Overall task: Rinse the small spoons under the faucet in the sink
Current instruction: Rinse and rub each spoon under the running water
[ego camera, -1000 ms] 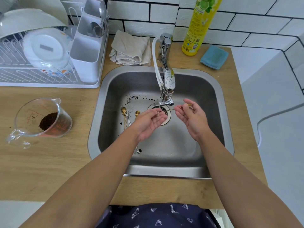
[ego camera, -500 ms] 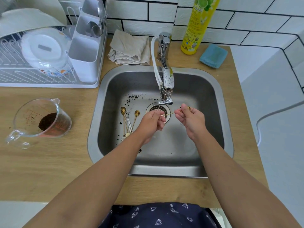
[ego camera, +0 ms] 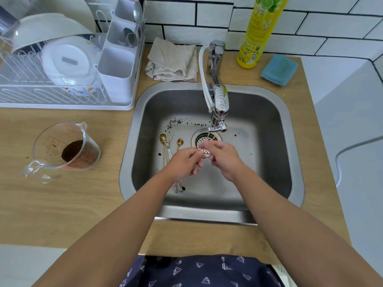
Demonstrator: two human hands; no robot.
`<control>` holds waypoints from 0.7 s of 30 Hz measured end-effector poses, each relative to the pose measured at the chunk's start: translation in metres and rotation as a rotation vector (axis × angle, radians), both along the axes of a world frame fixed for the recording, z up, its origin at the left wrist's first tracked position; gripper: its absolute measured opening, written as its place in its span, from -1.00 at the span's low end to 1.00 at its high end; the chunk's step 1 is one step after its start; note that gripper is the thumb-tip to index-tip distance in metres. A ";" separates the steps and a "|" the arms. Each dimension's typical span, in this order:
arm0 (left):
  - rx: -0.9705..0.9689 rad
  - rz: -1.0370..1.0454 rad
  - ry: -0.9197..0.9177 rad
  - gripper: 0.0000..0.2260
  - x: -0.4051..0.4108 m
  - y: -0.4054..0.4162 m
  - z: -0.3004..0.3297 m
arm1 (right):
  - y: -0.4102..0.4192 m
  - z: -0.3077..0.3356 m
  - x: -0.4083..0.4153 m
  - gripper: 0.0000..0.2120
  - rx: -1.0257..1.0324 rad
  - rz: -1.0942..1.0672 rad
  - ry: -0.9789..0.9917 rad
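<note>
My left hand [ego camera: 184,163] and my right hand [ego camera: 224,159] meet fingertip to fingertip over the drain [ego camera: 198,139] of the steel sink [ego camera: 295,146]. Both are pinched on one small gold spoon, which the fingers almost hide. They sit just below the faucet spout [ego camera: 220,106], and a thin stream of water falls onto them. Several more small spoons [ego camera: 165,142], gold and silver, lie on the sink floor left of the drain, their handles running under my left wrist. Dark coffee grounds speckle the sink floor.
A glass measuring cup [ego camera: 62,151] with coffee grounds stands on the wooden counter at left. Behind it is a white dish rack [ego camera: 62,100] with a cutlery holder [ego camera: 120,71]. A folded cloth [ego camera: 172,61], a yellow soap bottle [ego camera: 257,34] and a blue sponge [ego camera: 278,69] line the back.
My hands have closed the gap between them and dropped slightly toward me, over the drain. The spoon that showed between them is now mostly covered by my fingers.
</note>
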State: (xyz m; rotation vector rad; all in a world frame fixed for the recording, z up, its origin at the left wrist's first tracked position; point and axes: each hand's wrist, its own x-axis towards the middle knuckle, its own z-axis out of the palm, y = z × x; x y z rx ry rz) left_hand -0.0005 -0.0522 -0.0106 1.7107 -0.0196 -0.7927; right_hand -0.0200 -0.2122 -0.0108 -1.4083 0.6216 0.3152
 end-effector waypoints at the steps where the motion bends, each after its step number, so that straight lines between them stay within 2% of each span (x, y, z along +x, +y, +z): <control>1: -0.011 0.000 0.009 -0.79 0.000 0.001 0.001 | 0.006 -0.001 -0.002 -0.78 -0.022 0.064 0.003; 3: -0.033 -0.002 0.029 -0.79 -0.001 0.007 0.002 | 0.009 0.003 -0.001 -0.75 -0.051 0.120 0.011; 7: -0.036 -0.006 0.049 -0.80 -0.005 0.016 0.001 | -0.010 0.010 0.021 -0.83 -0.019 -0.112 0.079; 8: -0.019 -0.013 0.043 -0.80 -0.006 0.017 0.001 | -0.012 0.009 0.023 -0.83 -0.027 -0.114 0.090; 10: 0.010 -0.019 0.035 -0.80 -0.007 0.016 0.001 | -0.006 0.005 0.015 -0.76 -0.099 0.018 0.109; 13: 0.025 -0.018 0.031 -0.80 -0.008 0.013 0.001 | 0.005 -0.001 -0.003 -0.76 -0.125 0.247 0.117; 15: 0.011 -0.012 0.035 -0.82 -0.009 0.012 0.002 | -0.004 0.001 0.001 -0.78 -0.115 0.139 0.109; 18: 0.009 0.034 0.018 -0.86 -0.008 0.010 0.003 | -0.020 0.003 0.014 -0.85 0.055 -0.162 0.071; 21: -0.026 0.099 0.020 -0.88 -0.008 0.005 0.005 | -0.007 0.003 0.005 -0.96 0.175 -0.080 0.063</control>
